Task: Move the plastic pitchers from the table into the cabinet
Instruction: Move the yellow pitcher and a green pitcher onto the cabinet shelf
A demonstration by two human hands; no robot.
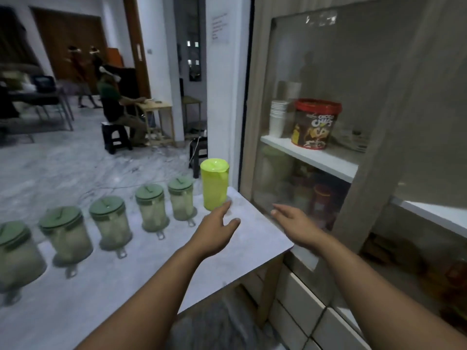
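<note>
Left hand: left hand (214, 227) reaches over the table (141, 286), fingers straight, holding nothing, fingertips just short of the yellow-green pitcher (214, 184).
Right hand: right hand (294, 221) held loose and empty near the cabinet (364, 173) glass.
Pitchers: yellow-green one upright at the far right table corner; five green-lidded pitchers (111, 221) lined up leftward.
Cabinet: paper cups (277, 118) and a red-lidded tub (314, 125) on a white shelf (316, 157).
Room: a seated person (118, 109) far left.

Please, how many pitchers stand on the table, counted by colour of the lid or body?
Clear pitchers with dark green lids: 5
Bright yellow-green pitcher: 1
Total on the table: 6
</note>
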